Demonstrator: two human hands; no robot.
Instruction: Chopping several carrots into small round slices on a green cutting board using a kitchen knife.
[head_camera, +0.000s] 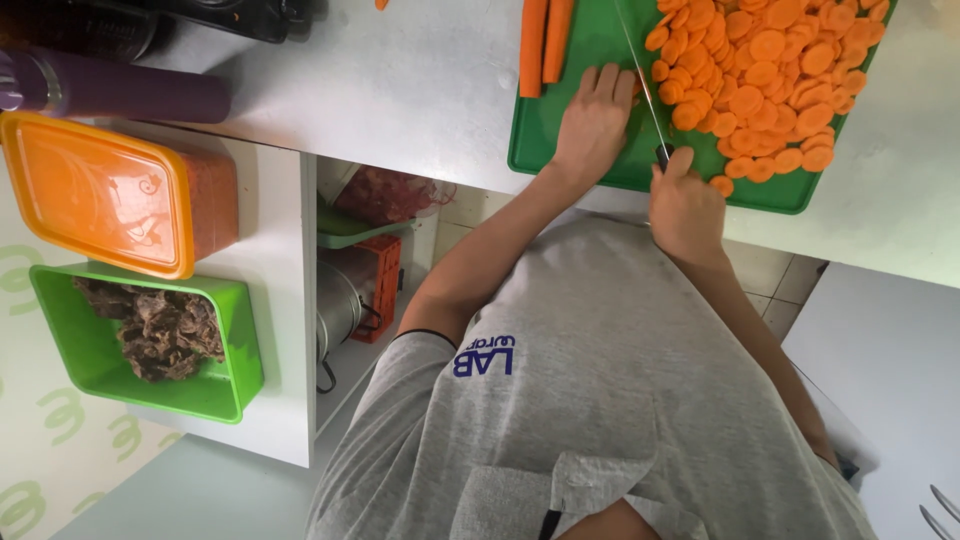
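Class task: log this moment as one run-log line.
left hand: flat on green cutting board | right hand: gripping knife | carrot slices: piled

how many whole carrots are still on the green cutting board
2 show. Both carrots lie side by side at the board's left end, beyond the left hand. Another may be hidden under that hand, beside the knife.

Right hand (686, 205) gripping knife (642, 80), left hand (592, 125) flat on green cutting board (560, 150); carrot slices (770, 80) piled beside
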